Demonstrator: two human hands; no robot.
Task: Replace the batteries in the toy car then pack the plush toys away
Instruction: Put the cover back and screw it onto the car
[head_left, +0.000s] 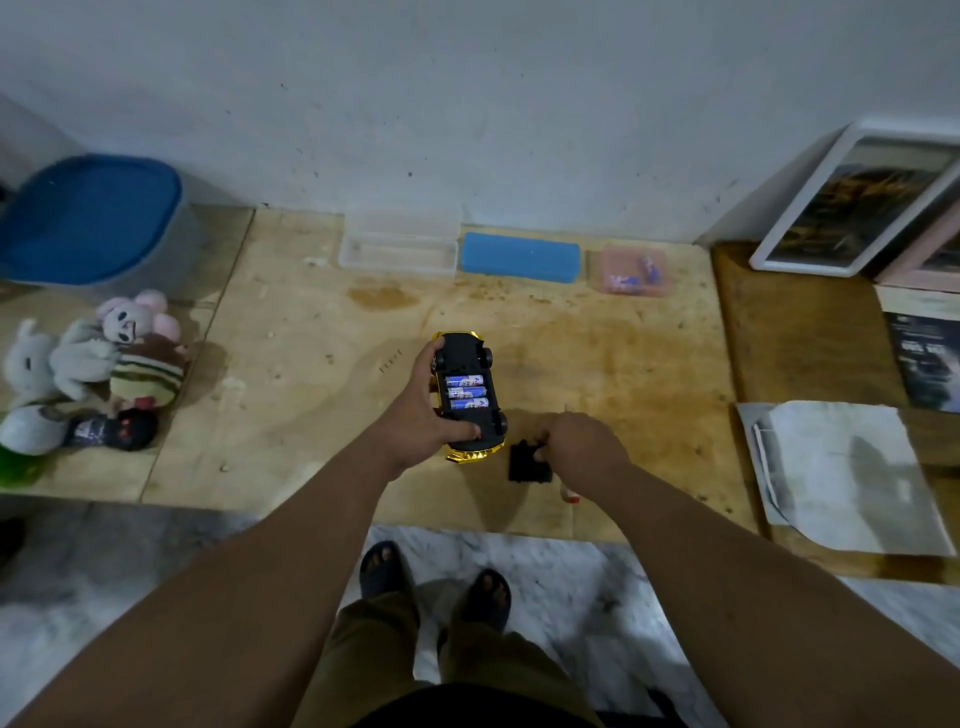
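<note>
A gold toy car (470, 395) lies upside down in my left hand (423, 415) at the middle of the wooden table (291, 395). Its black underside faces up, and the uncovered battery bay shows three blue and silver batteries (466, 392). Just right of the car, my right hand (582, 441) pinches the black battery cover (527, 462), which rests on the table. A pile of plush toys (98, 369) sits at the table's left end. Beyond the plush toys stands a grey bin with a blue lid (88, 218).
Along the wall are a clear open box (397, 252), a blue case (519, 257) and a pink box (631, 270) holding small batteries. A screwdriver handle (569, 493) shows under my right wrist. Papers (852, 478) and framed pictures (857, 202) fill the right side.
</note>
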